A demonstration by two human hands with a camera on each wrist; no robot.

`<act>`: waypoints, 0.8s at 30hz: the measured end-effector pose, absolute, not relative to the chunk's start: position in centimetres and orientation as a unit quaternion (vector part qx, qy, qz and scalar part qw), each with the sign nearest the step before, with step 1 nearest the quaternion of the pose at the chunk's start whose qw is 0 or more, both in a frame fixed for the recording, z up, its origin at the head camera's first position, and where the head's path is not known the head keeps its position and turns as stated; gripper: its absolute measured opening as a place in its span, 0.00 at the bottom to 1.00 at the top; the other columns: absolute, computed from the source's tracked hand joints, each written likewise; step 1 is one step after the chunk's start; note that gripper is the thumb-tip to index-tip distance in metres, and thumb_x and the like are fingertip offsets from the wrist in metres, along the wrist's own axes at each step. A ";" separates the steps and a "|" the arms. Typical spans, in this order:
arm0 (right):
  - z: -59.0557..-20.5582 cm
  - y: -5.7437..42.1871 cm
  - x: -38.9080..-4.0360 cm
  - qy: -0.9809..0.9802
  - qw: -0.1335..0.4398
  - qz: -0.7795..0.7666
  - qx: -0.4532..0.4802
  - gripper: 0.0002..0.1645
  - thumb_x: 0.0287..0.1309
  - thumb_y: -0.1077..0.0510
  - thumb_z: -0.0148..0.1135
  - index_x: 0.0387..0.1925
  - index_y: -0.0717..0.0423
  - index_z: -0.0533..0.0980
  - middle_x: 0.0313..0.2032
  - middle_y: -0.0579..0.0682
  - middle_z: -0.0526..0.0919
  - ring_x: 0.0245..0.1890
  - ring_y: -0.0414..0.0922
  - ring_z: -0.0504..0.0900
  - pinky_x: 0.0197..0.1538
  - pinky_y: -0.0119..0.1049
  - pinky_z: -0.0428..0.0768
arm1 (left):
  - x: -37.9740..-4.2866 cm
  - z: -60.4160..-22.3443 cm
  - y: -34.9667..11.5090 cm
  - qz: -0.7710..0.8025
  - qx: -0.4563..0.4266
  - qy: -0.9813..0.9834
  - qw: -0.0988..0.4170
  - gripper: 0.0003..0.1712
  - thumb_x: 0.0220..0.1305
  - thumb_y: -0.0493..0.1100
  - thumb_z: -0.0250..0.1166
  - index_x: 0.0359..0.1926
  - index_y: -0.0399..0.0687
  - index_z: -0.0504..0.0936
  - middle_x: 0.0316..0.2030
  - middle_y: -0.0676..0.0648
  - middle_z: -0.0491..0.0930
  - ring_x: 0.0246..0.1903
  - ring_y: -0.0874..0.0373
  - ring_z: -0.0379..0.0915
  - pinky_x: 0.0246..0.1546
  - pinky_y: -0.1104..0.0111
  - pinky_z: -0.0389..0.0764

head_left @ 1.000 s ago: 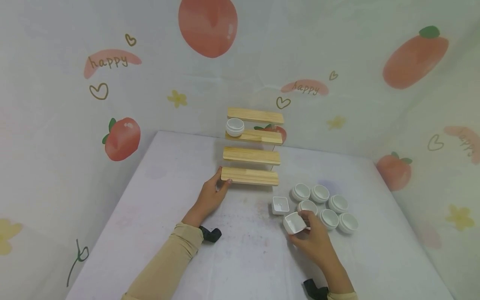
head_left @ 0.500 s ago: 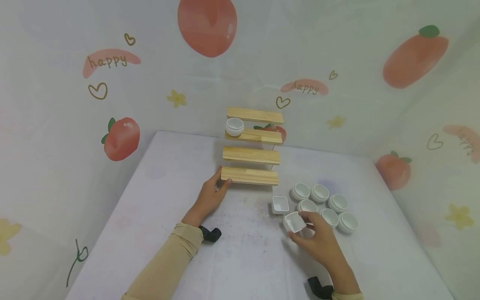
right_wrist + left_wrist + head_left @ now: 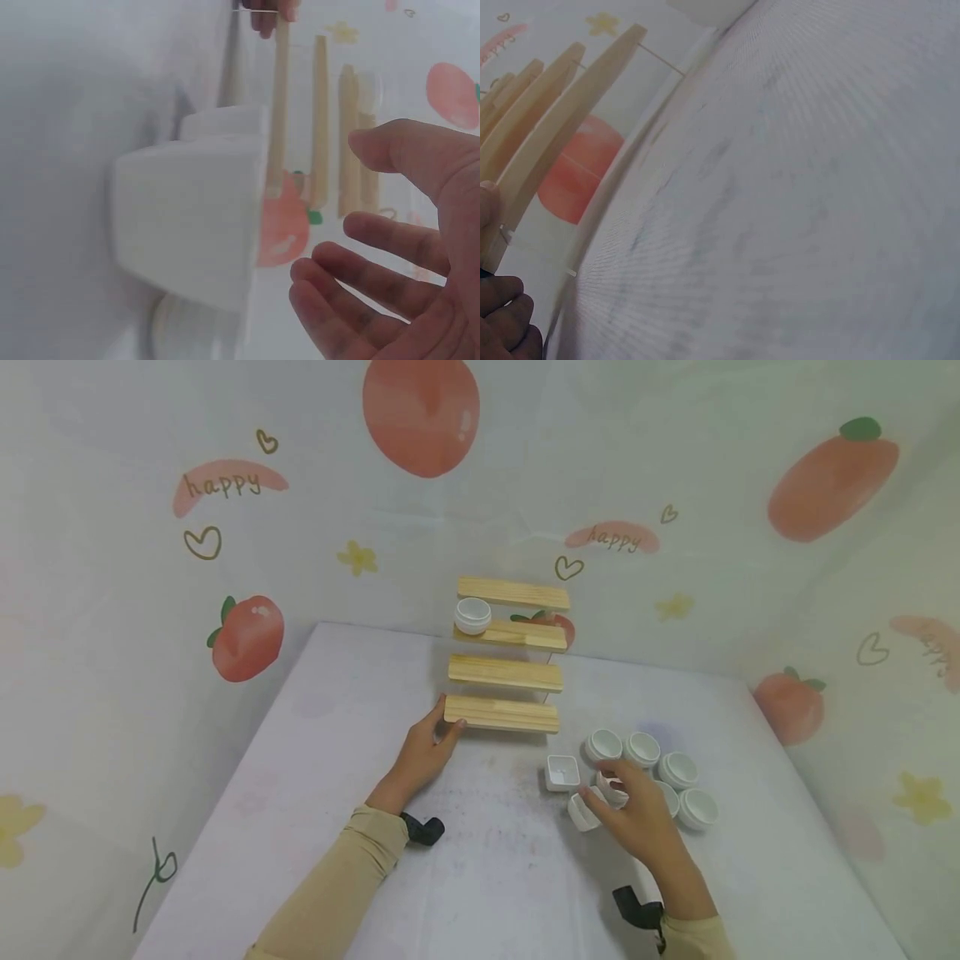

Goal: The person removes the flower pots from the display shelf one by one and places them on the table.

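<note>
My left hand (image 3: 418,758) grips the left end of the lowest board of a four-tier wooden rack (image 3: 502,714), thumb on its front edge. In the left wrist view, the thumb lies against the board (image 3: 562,124) and the other fingers are curled below. My right hand (image 3: 643,817) hovers with spread fingers over a white square bowl (image 3: 582,814) and a round bowl (image 3: 611,787) it partly hides. In the right wrist view, a gap shows between these fingers and the square bowl (image 3: 187,217). A second square bowl (image 3: 562,773) sits just behind.
Several white round bowls (image 3: 698,808) stand grouped on the white-covered table (image 3: 480,877), right of the square ones. One more round bowl (image 3: 473,617) rests on the rack's second board from the top, at its left. A printed cloth (image 3: 480,518) hangs behind the table.
My right hand has let go of the square bowl and lifted slightly, its fingers moving over the round bowl behind it. The left hand keeps its grip on the rack.
</note>
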State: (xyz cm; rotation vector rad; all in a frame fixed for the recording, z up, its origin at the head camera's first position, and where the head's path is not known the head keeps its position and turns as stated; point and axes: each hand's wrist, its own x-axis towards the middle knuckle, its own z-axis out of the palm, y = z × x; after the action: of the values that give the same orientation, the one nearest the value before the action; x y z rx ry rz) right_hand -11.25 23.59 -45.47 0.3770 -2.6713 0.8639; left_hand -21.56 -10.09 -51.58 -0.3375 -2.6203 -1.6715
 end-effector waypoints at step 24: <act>-42.2 19.3 -16.4 -0.891 0.206 0.363 0.178 0.25 0.59 0.62 0.79 0.57 0.61 0.81 0.56 0.56 0.83 0.56 0.53 0.84 0.56 0.52 0.89 | -21.6 -52.0 -10.1 -0.536 -0.104 -0.838 0.006 0.50 0.80 0.65 0.57 0.84 0.38 0.51 0.85 0.40 0.49 0.84 0.46 0.46 0.83 0.50 0.56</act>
State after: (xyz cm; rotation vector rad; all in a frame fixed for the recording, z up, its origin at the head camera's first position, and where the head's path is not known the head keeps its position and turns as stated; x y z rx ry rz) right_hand -16.44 19.34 -42.16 0.4961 -2.4833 1.0116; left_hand -21.59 -10.08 -51.96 -0.3262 -2.6228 -1.6763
